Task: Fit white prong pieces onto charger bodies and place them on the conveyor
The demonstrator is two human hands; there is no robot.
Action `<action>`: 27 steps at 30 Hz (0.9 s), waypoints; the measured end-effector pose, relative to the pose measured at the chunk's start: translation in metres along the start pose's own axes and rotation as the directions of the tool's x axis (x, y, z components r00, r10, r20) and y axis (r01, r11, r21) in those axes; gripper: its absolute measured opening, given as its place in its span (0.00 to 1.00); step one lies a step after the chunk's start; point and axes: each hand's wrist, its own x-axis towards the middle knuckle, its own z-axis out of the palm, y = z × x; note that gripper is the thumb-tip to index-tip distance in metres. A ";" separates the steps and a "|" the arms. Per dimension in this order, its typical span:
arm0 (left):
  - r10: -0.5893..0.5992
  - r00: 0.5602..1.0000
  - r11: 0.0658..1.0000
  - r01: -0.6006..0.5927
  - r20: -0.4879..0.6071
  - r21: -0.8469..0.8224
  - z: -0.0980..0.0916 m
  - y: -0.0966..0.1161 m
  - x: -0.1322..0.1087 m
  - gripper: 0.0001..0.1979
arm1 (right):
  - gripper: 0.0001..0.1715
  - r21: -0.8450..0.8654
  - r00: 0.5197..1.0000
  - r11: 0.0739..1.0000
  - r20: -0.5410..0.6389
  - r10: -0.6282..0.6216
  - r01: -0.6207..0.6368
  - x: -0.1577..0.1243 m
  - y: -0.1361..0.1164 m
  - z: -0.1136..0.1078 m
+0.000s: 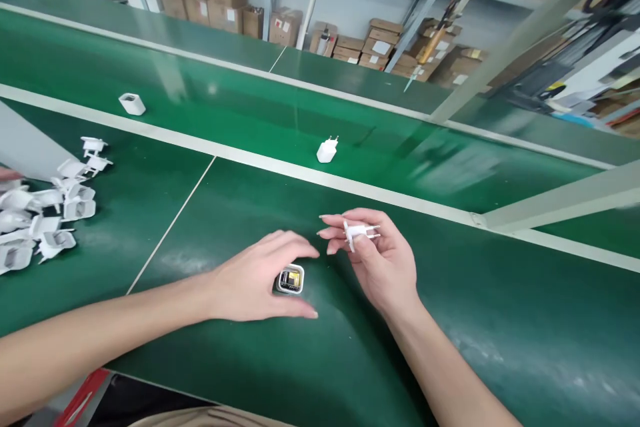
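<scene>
My left hand (pixel 260 277) is spread around a white charger housing (pixel 291 279) that stands upright on the green bench. Its top is uncovered, and a yellow and black circuit part shows inside. Thumb and fingers are apart on either side of the housing; whether the palm touches it I cannot tell. To the right, my right hand (pixel 383 257) pinches a white two-pin plug cover (pixel 357 232) between thumb and fingers, a little above the bench. Its two metal pins point right and its flat rim faces left.
Several white plug covers (pixel 45 203) lie heaped at the left by a grey panel (pixel 33 140). On the green conveyor belt (pixel 240 103) ahead are a white housing (pixel 132 104) and a charger with pins up (pixel 327 149). A pale post (pixel 560 203) rises at the right.
</scene>
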 end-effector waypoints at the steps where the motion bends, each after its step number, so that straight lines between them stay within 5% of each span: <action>1: -0.011 0.999 1.000 0.011 0.030 0.009 0.004 -0.005 -0.002 0.28 | 0.18 0.033 1.000 0.999 0.000 0.030 -0.030 0.000 -0.001 0.001; 6: -0.066 0.996 0.998 0.066 0.052 0.001 0.010 -0.015 -0.002 0.28 | 0.11 0.120 0.998 0.991 0.028 0.055 -0.058 -0.005 -0.003 0.003; 11: -0.020 1.000 1.000 0.020 0.000 -0.005 0.010 -0.017 -0.003 0.14 | 0.09 -0.081 0.990 0.996 0.138 -0.013 0.025 -0.011 0.001 0.003; 19: -0.014 1.000 1.000 0.014 -0.010 -0.003 0.010 -0.022 0.001 0.17 | 0.07 -0.392 0.997 0.919 0.079 -0.001 0.032 -0.015 -0.002 0.020; 22: -0.007 0.999 1.000 0.008 -0.041 0.025 0.010 -0.021 0.001 0.19 | 0.09 -0.431 0.995 0.898 -0.071 0.068 -0.093 -0.018 -0.005 0.023; 24: -0.022 0.997 0.999 0.025 -0.067 0.048 0.011 -0.020 -0.001 0.20 | 0.13 -0.290 0.970 0.926 -0.121 0.213 -0.240 -0.017 -0.005 0.024; 27: -0.057 0.995 0.996 0.062 -0.083 0.057 0.011 -0.017 -0.001 0.19 | 0.19 -0.040 0.902 0.901 0.023 0.432 -0.431 -0.013 -0.007 0.023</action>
